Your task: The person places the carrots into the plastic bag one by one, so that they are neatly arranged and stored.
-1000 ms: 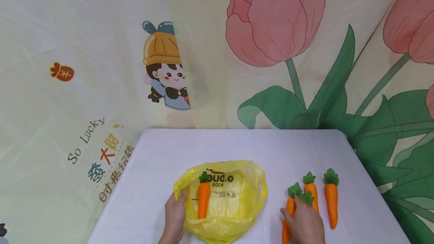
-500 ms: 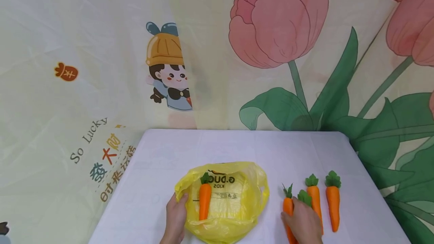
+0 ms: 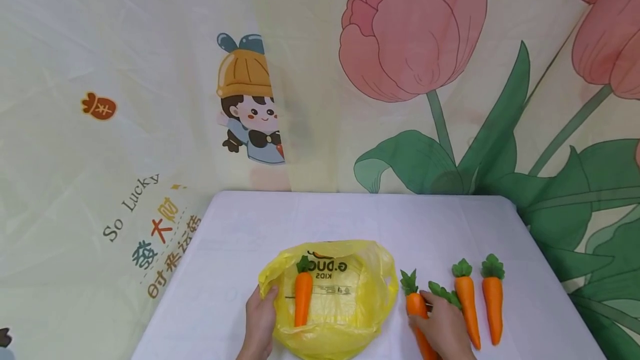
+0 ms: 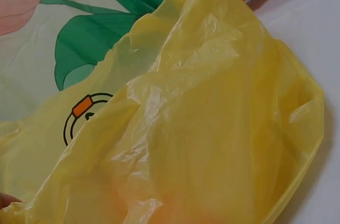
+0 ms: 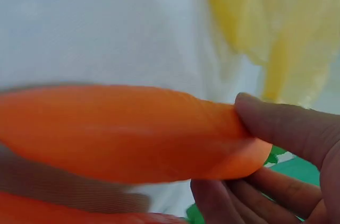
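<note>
Got a carrot point(image 3: 416, 308) pinched between the thumb and fingers of my right hand point(image 3: 446, 326), while my left hand point(image 3: 260, 315) grips the yellow bag point(image 3: 332, 340) by its edge.

The white table point(image 3: 310, 213) bears a yellow bag point(image 3: 330, 340) — and three loose carrots point(image 3: 493, 307).

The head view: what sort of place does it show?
It looks like an indoor work spot, perhaps staged: a white table stands before a cloth backdrop printed with tulips, and a yellow bag rests on the table.
</note>
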Action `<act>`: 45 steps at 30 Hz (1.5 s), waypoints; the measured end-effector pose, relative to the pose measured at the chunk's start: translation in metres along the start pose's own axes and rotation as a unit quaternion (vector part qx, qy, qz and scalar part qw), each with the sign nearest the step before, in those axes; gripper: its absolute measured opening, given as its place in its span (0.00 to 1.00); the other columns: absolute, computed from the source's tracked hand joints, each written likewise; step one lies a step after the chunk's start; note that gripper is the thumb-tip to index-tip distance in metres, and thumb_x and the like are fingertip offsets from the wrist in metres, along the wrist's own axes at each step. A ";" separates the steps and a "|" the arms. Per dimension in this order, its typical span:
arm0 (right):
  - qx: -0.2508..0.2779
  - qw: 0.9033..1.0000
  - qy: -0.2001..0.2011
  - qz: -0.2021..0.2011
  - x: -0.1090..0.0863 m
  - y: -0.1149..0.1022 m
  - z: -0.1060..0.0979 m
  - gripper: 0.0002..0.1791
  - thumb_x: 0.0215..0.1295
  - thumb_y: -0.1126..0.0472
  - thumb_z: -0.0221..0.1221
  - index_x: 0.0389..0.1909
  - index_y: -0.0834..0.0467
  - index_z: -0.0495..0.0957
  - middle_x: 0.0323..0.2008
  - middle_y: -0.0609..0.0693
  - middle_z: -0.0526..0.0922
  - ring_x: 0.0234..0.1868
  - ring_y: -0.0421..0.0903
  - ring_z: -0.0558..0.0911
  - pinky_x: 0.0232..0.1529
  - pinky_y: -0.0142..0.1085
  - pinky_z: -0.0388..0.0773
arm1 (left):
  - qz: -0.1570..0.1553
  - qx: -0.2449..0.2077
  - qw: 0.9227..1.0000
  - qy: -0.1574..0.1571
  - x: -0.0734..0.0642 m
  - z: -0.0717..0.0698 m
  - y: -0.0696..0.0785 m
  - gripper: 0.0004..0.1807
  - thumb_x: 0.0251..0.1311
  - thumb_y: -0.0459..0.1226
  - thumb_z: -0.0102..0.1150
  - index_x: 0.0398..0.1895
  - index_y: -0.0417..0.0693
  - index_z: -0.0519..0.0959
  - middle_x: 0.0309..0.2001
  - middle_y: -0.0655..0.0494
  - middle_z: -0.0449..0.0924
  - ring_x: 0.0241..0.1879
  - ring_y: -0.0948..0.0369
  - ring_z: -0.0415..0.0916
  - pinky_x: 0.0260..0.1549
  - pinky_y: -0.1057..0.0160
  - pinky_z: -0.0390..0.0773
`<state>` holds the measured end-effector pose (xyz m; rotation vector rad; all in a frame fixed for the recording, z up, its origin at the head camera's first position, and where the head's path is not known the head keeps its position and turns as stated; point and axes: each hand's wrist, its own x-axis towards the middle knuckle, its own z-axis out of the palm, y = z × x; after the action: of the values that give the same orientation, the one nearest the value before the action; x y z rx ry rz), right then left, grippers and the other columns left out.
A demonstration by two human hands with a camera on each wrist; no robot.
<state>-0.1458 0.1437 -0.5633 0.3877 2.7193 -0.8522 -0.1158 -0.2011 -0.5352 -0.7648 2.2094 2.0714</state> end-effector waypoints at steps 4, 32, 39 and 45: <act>0.098 0.994 -0.030 0.023 -0.004 -0.005 -0.010 0.39 0.51 0.60 0.78 0.64 0.65 0.75 0.56 0.64 0.80 0.50 0.60 0.81 0.48 0.52 0.86 | 0.002 -0.002 1.000 0.003 0.000 0.001 0.001 0.28 0.79 0.36 0.35 0.78 0.37 0.54 0.78 0.41 0.53 0.77 0.43 0.48 0.74 0.40 0.54; 0.454 0.862 -0.172 -0.146 -0.031 -0.103 -0.032 0.37 0.55 0.60 0.76 0.64 0.63 0.71 0.58 0.59 0.77 0.54 0.54 0.83 0.57 0.45 0.84 | -0.014 -0.005 1.000 -0.001 -0.001 0.005 0.002 0.28 0.79 0.36 0.35 0.79 0.40 0.54 0.77 0.42 0.55 0.76 0.44 0.50 0.74 0.42 0.57; 0.501 0.828 -0.188 -0.170 -0.024 -0.126 -0.020 0.35 0.57 0.63 0.74 0.64 0.64 0.70 0.59 0.61 0.76 0.56 0.55 0.82 0.60 0.45 0.81 | -0.010 -0.007 1.000 -0.004 -0.002 0.006 0.002 0.28 0.78 0.34 0.35 0.79 0.39 0.54 0.77 0.42 0.55 0.76 0.44 0.50 0.74 0.42 0.58; 0.525 0.813 -0.181 -0.174 -0.019 -0.138 -0.004 0.36 0.57 0.63 0.74 0.63 0.65 0.69 0.59 0.62 0.75 0.56 0.55 0.82 0.57 0.44 0.83 | -0.015 -0.008 1.000 -0.002 -0.002 0.005 0.002 0.28 0.78 0.34 0.36 0.79 0.38 0.53 0.78 0.41 0.54 0.76 0.43 0.49 0.74 0.42 0.57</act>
<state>-0.1742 0.0336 -0.4824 -0.1095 1.7386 -2.2280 -0.1162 -0.1958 -0.5336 -0.7902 2.1678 2.0784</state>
